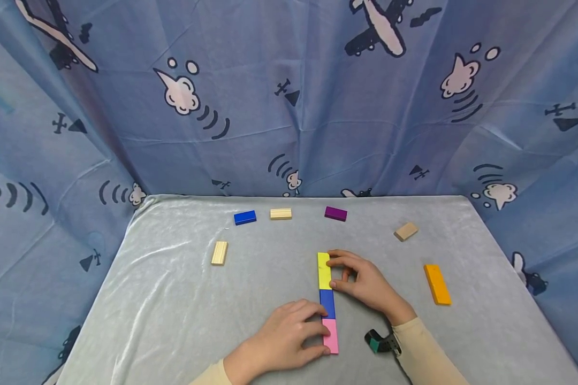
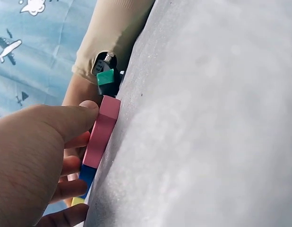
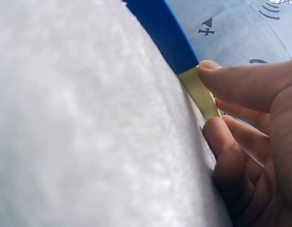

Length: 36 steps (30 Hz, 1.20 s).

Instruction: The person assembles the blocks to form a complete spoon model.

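Note:
Three blocks lie end to end in a straight row on the cloth: a yellow block (image 1: 324, 272) at the far end, a blue block (image 1: 327, 305) in the middle and a pink block (image 1: 332, 337) nearest. From the left side, my left hand (image 1: 289, 336) touches the row, its thumb against the pink block (image 2: 102, 135) and its fingertips spread along the pink and blue edges. My right hand (image 1: 361, 278) holds the yellow block (image 3: 200, 92) from the right, thumb by the seam with the blue one and fingers toward the far end.
Toward the back lie another blue block (image 1: 245, 217), a pale ridged block (image 1: 281, 214) and a purple block (image 1: 335, 214). Another ridged block (image 1: 219, 253) is at left. A plain wooden block (image 1: 406, 231) and an orange block (image 1: 437, 285) lie at right. A patterned curtain (image 1: 250, 96) hangs behind.

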Each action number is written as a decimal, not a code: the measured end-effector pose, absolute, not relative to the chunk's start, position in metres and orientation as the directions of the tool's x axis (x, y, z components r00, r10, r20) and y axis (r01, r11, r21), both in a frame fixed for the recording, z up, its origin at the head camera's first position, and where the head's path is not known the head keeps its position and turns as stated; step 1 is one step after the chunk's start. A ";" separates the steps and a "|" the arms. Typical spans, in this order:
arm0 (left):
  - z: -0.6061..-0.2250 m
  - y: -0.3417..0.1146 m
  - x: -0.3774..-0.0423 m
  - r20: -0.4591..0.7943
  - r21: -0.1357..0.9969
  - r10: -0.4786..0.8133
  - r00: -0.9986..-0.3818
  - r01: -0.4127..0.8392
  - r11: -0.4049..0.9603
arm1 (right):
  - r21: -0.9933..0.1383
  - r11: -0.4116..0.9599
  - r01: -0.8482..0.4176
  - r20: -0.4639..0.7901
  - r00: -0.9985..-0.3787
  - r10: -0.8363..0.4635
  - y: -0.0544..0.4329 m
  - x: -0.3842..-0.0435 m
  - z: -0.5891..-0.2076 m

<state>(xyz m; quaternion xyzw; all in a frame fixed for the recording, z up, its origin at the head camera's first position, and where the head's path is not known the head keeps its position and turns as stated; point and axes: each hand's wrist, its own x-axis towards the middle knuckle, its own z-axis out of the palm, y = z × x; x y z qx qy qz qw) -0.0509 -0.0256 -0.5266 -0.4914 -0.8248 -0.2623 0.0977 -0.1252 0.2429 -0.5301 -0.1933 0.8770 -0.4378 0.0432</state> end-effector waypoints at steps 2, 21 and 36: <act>-0.527 -0.026 -0.051 0.412 0.346 0.761 -0.502 0.859 0.379 | -0.786 0.540 -0.302 0.096 -0.922 -0.376 0.243 -0.125 -0.530; -0.534 -0.027 -0.050 0.412 0.378 0.753 -0.514 0.848 0.372 | -0.784 0.546 -0.295 0.080 -0.920 -0.383 0.244 -0.119 -0.517; -0.537 -0.028 -0.050 0.424 0.374 0.742 -0.519 0.847 0.379 | -0.723 0.618 -0.309 0.081 -0.926 -0.369 0.261 -0.101 -0.493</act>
